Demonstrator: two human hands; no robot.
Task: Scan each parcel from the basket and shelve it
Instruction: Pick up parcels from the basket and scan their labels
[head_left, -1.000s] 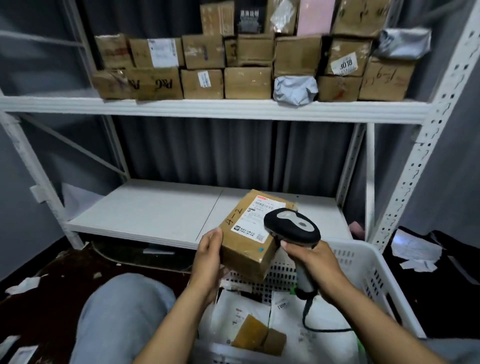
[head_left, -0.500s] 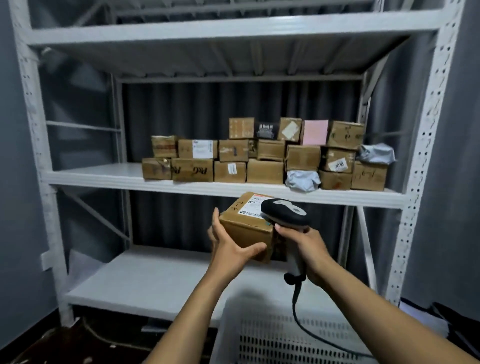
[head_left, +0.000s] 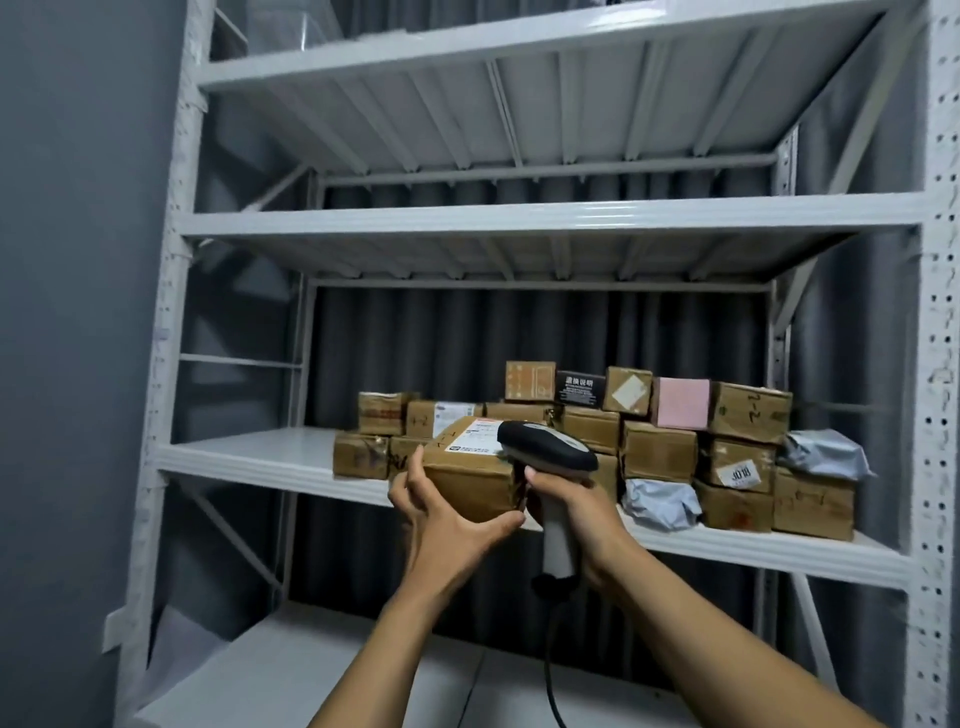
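Before the shelf (head_left: 249, 457) of stacked boxes (head_left: 660, 452) I hold the parcel (head_left: 467, 478) level, label (head_left: 475, 436) up, long axis left to right; my left hand (head_left: 447, 525) curls round its near left corner; my right hand (head_left: 582, 514) grips the scanner (head_left: 548, 449), head pointing left over the label.

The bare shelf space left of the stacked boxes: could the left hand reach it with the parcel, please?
Probably yes: the left hand holds the parcel just before that shelf, and nothing stands between them.
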